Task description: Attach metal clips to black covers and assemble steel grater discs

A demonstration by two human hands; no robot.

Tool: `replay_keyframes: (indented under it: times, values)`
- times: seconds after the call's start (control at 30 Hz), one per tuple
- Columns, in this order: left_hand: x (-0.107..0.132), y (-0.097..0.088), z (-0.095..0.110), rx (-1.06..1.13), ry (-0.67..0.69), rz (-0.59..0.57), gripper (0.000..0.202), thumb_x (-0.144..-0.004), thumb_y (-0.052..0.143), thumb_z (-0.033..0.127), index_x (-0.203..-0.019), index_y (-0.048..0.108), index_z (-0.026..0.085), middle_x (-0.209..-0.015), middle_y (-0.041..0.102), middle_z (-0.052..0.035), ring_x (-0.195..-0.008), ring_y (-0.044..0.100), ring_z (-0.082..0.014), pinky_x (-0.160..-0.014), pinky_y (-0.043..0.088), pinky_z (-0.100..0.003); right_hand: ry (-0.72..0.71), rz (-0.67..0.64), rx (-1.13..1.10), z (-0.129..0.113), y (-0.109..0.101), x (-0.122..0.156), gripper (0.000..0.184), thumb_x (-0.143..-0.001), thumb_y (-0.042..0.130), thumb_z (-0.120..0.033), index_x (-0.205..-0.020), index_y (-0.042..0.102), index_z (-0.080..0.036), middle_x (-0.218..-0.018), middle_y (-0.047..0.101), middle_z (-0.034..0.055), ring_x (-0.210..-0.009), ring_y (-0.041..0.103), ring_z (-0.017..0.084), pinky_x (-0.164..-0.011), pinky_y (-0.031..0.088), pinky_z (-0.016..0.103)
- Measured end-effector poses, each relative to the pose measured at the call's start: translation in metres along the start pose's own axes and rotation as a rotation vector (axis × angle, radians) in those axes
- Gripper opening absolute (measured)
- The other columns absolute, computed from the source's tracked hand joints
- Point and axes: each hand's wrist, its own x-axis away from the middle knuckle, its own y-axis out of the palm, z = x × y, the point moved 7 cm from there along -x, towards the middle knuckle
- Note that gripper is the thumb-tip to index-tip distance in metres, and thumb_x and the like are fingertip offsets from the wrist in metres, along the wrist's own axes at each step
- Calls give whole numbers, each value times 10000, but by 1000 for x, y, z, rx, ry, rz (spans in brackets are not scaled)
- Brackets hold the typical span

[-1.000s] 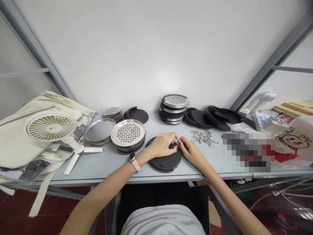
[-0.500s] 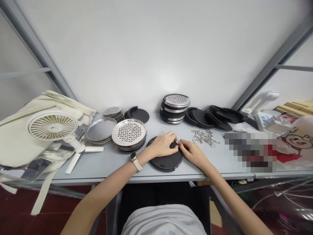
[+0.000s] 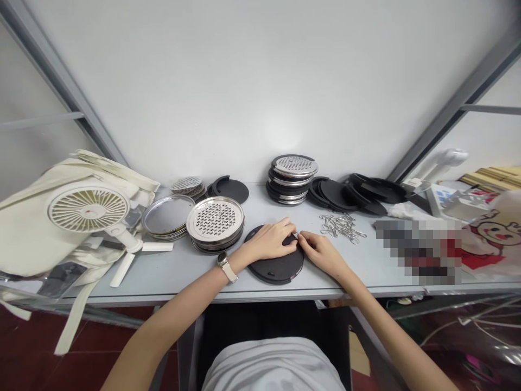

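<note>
A round black disc (image 3: 277,265) lies flat on the grey table (image 3: 179,271) in front of me. My left hand (image 3: 269,241) rests on its far rim, fingers curled and pressing down. My right hand (image 3: 321,251) meets it at the disc's right far edge, fingertips pinched on a small metal piece I can barely make out. A loose pile of small metal clips (image 3: 342,226) lies just beyond my right hand.
Perforated steel discs (image 3: 215,219) and plain steel plates (image 3: 167,215) are stacked to the left. A mixed stack (image 3: 292,177) and black discs (image 3: 353,194) sit at the back. A white fan (image 3: 88,210) on a cloth bag is far left; clutter is at the right.
Both hands stay at the disc's far right edge with only small finger movements. The view has shifted slightly.
</note>
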Motion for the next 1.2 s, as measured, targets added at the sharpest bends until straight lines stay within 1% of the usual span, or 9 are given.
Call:
replay_keyframes:
  times: [0.2, 0.33, 0.43, 0.57, 0.67, 0.77, 0.9, 1.0, 1.2]
  values:
    - [-1, 1, 0, 5, 19, -2, 114, -880, 495, 288, -904, 536, 184, -944, 529, -30, -721, 544, -145, -613, 411, -272, 1, -39, -76, 5, 1, -1, 330, -931, 344, -350, -646, 414, -198, -565, 452, -35, -555, 422, 129, -544, 335, 250]
    - [0, 1, -1, 3, 35, 10, 119, -890, 470, 261, -937, 550, 187, -967, 538, -29, -719, 552, -142, -603, 408, -268, 17, -72, -141, 10, -2, -2, 366, -934, 336, -412, -633, 370, -206, -558, 365, -49, -538, 374, 122, -525, 318, 246]
    - [0, 1, -2, 17, 27, 1, 154, -892, 443, 219, -983, 566, 198, -1008, 544, -33, -741, 568, -142, -628, 419, -269, 44, -34, -156, 15, -6, -2, 385, -934, 334, -439, -623, 338, -213, -552, 328, -53, -529, 353, 121, -516, 314, 245]
    - [0, 0, -3, 95, -25, 13, 204, -851, 524, 259, -1047, 510, 203, -927, 567, -18, -770, 579, -159, -661, 434, -275, 37, 29, -127, 14, -7, -1, 371, -946, 338, -424, -651, 396, -206, -563, 379, -46, -558, 399, 132, -546, 340, 246]
    - [0, 1, -2, 167, -39, 3, 293, -819, 572, 278, -1080, 454, 214, -885, 587, 5, -791, 586, -160, -678, 438, -271, 11, -9, -110, 10, -1, 0, 359, -959, 329, -405, -701, 468, -198, -587, 446, -38, -574, 437, 138, -560, 351, 247]
    - [0, 2, -2, 155, -54, 1, 277, -810, 576, 278, -1053, 456, 218, -897, 595, 10, -812, 591, -158, -695, 437, -268, -27, -70, -105, 6, 3, 1, 338, -966, 324, -382, -754, 509, -194, -628, 508, -29, -598, 475, 143, -584, 365, 247]
    - [0, 1, -3, 93, -51, 19, 241, -801, 582, 322, -995, 489, 214, -891, 582, 9, -793, 583, -162, -648, 417, -267, -50, -87, -56, 6, 4, 2, 345, -952, 337, -366, -675, 456, -198, -576, 465, -35, -560, 444, 138, -557, 340, 246]
    - [0, 1, -3, 77, -28, 19, 179, -813, 570, 337, -922, 510, 210, -892, 576, 6, -752, 567, -153, -609, 394, -262, -50, -87, -35, 8, 4, 1, 335, -946, 343, -352, -663, 436, -199, -571, 455, -36, -554, 437, 136, -550, 329, 247]
    - [-1, 2, -3, 97, 16, 33, 149, -823, 577, 307, -912, 519, 203, -892, 580, 11, -760, 559, -143, -630, 383, -251, -49, -93, -34, 7, 4, 2, 328, -947, 339, -337, -668, 440, -196, -583, 458, -34, -560, 437, 134, -556, 328, 251]
